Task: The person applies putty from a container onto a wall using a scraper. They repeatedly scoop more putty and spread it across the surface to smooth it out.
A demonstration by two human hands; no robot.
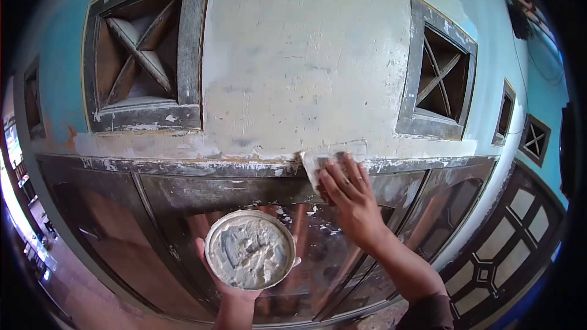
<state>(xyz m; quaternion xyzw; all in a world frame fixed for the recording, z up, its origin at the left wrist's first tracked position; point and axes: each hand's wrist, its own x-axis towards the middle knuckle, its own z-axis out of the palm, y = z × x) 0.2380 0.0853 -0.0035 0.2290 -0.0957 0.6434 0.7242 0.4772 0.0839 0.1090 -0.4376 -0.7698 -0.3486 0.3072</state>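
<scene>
My left hand [235, 292] supports a round tub [249, 212] from below, with fingertips showing at its sides. Thick off-white putty [260, 244] lies in the tub, with scooped hollows in its surface. Higher up and to the right, my right hand [350, 198] grips a thin flat putty scraper [315, 164], fingers pressed flat on its face. The scraper's upper edge is at the bottom of the cream-coated wall [306, 73], just above a worn wooden beam [183, 168]. My right thumb is mostly hidden.
Dark framed vents with crossed bars flank the coated wall, the left vent [189, 49] and the right vent [428, 123]. Glass-paned wooden panels [342, 256] stand below the beam. A patterned door [495, 247] is at right, with tiled floor [79, 275] at lower left.
</scene>
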